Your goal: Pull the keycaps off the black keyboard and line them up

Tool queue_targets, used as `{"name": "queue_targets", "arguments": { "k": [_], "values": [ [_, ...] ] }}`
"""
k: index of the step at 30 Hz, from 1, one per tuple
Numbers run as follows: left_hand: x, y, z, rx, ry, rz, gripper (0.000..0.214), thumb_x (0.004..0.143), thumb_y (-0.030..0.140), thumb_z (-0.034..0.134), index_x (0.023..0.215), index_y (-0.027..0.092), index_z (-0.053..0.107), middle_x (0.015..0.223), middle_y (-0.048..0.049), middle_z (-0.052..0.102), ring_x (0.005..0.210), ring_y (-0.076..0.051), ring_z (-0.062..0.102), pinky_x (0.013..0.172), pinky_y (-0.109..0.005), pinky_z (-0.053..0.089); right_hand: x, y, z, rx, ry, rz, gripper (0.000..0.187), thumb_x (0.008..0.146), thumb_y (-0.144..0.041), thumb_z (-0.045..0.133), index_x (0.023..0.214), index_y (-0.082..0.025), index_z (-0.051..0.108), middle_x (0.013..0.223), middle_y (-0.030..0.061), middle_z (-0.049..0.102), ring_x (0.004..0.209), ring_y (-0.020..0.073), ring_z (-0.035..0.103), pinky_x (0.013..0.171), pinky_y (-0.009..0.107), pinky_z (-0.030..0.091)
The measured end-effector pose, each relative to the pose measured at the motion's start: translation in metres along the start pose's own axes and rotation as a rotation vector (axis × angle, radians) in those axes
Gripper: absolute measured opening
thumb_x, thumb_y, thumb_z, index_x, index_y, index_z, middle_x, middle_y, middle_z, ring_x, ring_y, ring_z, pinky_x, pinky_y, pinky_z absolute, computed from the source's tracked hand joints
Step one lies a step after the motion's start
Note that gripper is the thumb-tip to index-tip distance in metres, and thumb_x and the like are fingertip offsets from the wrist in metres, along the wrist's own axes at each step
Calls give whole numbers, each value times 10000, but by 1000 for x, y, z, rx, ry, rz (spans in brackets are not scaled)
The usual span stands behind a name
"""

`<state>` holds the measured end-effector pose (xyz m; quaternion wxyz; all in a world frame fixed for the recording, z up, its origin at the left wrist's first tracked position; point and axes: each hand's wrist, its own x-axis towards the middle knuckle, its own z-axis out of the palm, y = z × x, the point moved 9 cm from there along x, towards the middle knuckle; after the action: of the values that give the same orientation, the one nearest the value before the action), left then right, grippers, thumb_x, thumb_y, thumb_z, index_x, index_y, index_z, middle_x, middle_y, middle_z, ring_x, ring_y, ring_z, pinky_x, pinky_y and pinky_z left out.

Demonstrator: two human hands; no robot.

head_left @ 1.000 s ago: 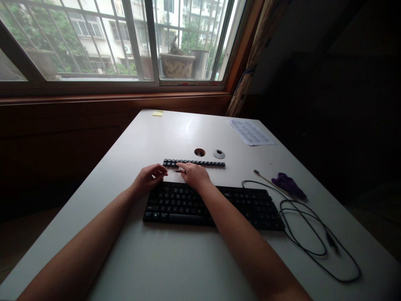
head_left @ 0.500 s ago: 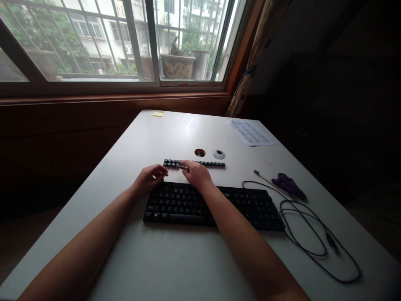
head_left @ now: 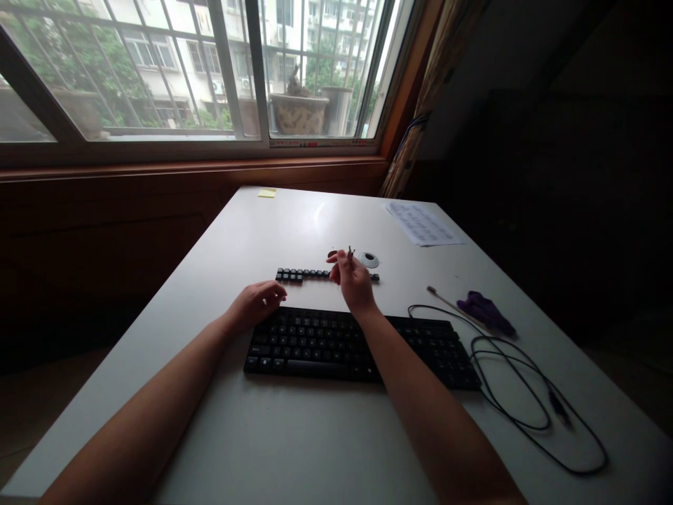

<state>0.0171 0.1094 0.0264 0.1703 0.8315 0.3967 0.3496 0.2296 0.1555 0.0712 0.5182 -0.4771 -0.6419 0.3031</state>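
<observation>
A black keyboard (head_left: 310,344) lies on the white table under my right forearm. Beyond it stands a long row of loose black keycaps (head_left: 313,273), with a shorter row of several keycaps (head_left: 289,278) in front of its left end. My right hand (head_left: 355,284) is raised over the right part of the long row and hides some of it. Its fingers are closed on a small two-pronged metal tool (head_left: 351,252), prongs pointing up. At the keyboard's upper left corner rests my left hand (head_left: 257,301), fingers curled together; whether anything is between them is hidden.
To the right lie a coiled black cable (head_left: 547,428), a thin brush-like stick (head_left: 446,301) and a purple cloth (head_left: 484,312). Papers (head_left: 423,223) and a yellow sticky note (head_left: 267,193) lie farther back. A round grommet cover (head_left: 369,260) sits beside a table hole (head_left: 332,254).
My right hand has lifted away from the short keycap row and moved right, turning the metal tool upward. My left hand has barely moved. The shorter row is now uncovered.
</observation>
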Motion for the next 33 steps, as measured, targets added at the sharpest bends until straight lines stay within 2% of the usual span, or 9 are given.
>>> {"name": "queue_targets", "arguments": {
  "k": [4,7,10,13,18,21,26,33],
  "values": [
    [0,1,0,18,-5,2,167,833,87,537,938,178,630,855,-38,688,670,-117,631,634,-219,519,-1,-11,-6,84,-26,34,552,978,-606,292,910,-190,648,694,30,632,644,137,595,652,270,497],
    [0,1,1,23,-11,5,171,830,78,535,934,178,627,856,-36,685,670,-114,628,634,-216,515,-11,-24,-10,0,-61,-10,567,986,-590,291,855,-200,681,740,35,641,744,149,614,736,283,493],
    [0,1,1,17,-15,10,173,828,73,536,935,177,623,855,-33,682,666,-111,621,629,-214,510,-28,-26,-10,-71,-74,18,604,987,-595,273,765,-199,671,674,20,599,664,144,589,676,272,478],
    [0,0,2,13,-21,10,177,831,74,536,943,178,625,855,-32,681,666,-110,619,624,-209,506,-46,-25,6,-99,-153,34,584,993,-582,272,766,-198,649,594,-3,561,589,140,580,625,259,464],
    [0,2,1,22,-15,4,161,834,81,542,931,181,623,843,-24,678,635,-101,602,620,-205,495,-66,-35,39,-232,-270,-114,452,1005,-477,356,779,-200,632,641,1,613,639,142,614,672,245,450],
    [0,3,1,32,-11,11,156,834,88,547,930,183,627,840,-23,676,638,-102,596,622,-205,488,-70,-36,41,-280,-232,-165,419,1011,-432,356,782,-201,621,680,14,632,688,148,623,705,242,449],
    [0,-1,3,32,-34,-2,158,844,94,538,949,170,627,845,-33,672,671,-110,600,634,-209,493,-71,-35,31,-223,-135,-241,379,1011,-384,381,774,-196,610,709,29,645,701,154,621,713,253,453],
    [-1,-3,5,22,-39,-15,162,841,78,548,950,173,622,860,-25,667,674,-105,594,640,-210,489,-74,-34,37,-219,-154,-291,329,1006,-356,420,788,-199,608,720,26,637,702,152,606,713,260,440]
  ]
}}
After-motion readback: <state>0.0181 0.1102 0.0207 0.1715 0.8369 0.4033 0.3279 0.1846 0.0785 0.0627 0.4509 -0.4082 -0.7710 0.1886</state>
